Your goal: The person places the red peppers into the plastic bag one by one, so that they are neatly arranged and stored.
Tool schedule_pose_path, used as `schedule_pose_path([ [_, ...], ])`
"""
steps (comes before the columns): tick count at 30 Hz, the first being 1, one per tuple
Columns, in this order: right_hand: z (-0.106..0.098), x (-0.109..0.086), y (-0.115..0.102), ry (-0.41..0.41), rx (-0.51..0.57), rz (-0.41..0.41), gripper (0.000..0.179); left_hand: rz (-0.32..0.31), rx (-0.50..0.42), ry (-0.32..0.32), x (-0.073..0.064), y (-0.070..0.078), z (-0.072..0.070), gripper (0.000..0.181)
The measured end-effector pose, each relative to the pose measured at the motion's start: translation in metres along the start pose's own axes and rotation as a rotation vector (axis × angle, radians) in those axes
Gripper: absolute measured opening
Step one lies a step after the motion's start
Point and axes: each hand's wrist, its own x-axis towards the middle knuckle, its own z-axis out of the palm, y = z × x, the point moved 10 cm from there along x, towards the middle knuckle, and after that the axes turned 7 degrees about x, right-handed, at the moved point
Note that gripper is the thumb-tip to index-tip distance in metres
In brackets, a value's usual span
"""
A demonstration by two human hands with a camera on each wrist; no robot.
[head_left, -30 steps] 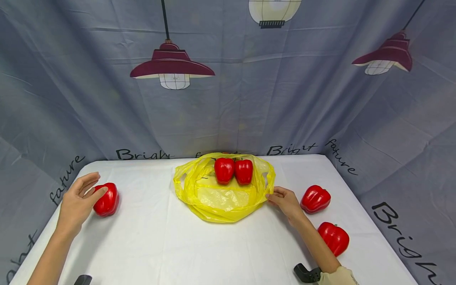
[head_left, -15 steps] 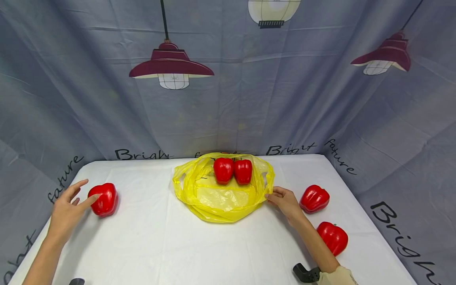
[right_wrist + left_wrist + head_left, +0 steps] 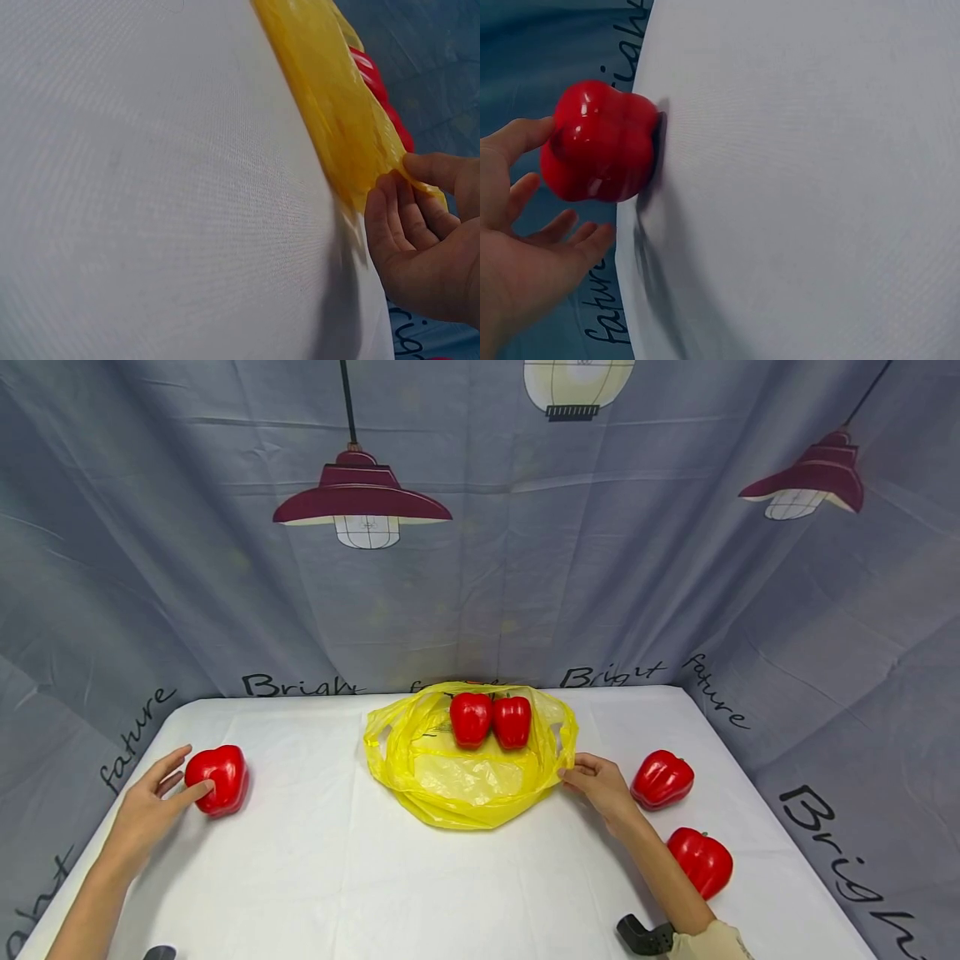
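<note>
- Left hand (image 3: pixel 146 814): fingers spread, grasping nothing, thumb at the red bell pepper (image 3: pixel 219 781) left on the table (image 3: pixel 337 860).
- Right hand (image 3: pixel 602 789): pinching the right edge of the yellow plastic bag (image 3: pixel 465 814), far centre; two bagged peppers (image 3: pixel 472 720) within.
- Two loose peppers (image 3: pixel 663 779): right side.

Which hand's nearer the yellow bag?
Right: the right hand pinches the right edge of the yellow bag; the left hand is well to its left, by a red pepper.

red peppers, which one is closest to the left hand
The lone pepper on the left of the table, just beside the left hand. The other four are farther off: two peppers inside the yellow bag, two peppers by the right arm.
</note>
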Motion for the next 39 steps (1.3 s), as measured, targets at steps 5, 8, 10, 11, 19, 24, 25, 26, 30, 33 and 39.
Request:
schedule_pose_path([
  [5, 0.0, 0.0, 0.0, -0.001, 0.005, -0.002, 0.037, 0.0, 0.007, -0.011, 0.002, -0.003, 0.002, 0.078],
  [8, 0.0, 0.0, 0.001, 0.008, 0.007, 0.006, 0.036, 0.003, 0.021, -0.022, 0.003, -0.004, 0.003, 0.078],
  [10, 0.0, -0.001, 0.001, 0.007, -0.001, 0.008, 0.037, 0.004, 0.025, -0.029, 0.003, -0.004, 0.004, 0.078],
  [11, 0.0, -0.001, 0.001, 0.007, -0.003, 0.01, 0.037, 0.002, 0.025, -0.032, 0.004, -0.005, 0.005, 0.078],
  [19, 0.001, -0.003, -0.001, 0.006, 0.001, 0.007, 0.039, -0.003, 0.01, -0.035, 0.003, -0.006, 0.007, 0.078],
  [24, 0.001, -0.004, -0.003, 0.006, 0.006, 0.007, 0.04, -0.009, -0.01, -0.041, 0.004, -0.006, 0.008, 0.079],
  [25, 0.001, -0.004, -0.003, 0.005, 0.005, 0.007, 0.04, -0.012, -0.011, -0.041, 0.004, -0.007, 0.008, 0.08],
  [26, 0.001, -0.004, -0.003, 0.005, 0.005, 0.007, 0.04, -0.013, -0.015, -0.042, 0.005, -0.007, 0.009, 0.08],
  [30, 0.0, -0.004, -0.002, 0.006, 0.004, 0.006, 0.04, -0.014, -0.03, -0.042, 0.005, -0.007, 0.01, 0.081],
  [33, 0.0, -0.005, -0.002, 0.002, 0.003, 0.005, 0.041, -0.013, -0.037, -0.037, 0.004, -0.006, 0.01, 0.08],
  [39, 0.0, -0.005, -0.002, 0.006, 0.004, 0.017, 0.042, -0.011, -0.028, -0.024, 0.003, -0.002, 0.011, 0.077],
])
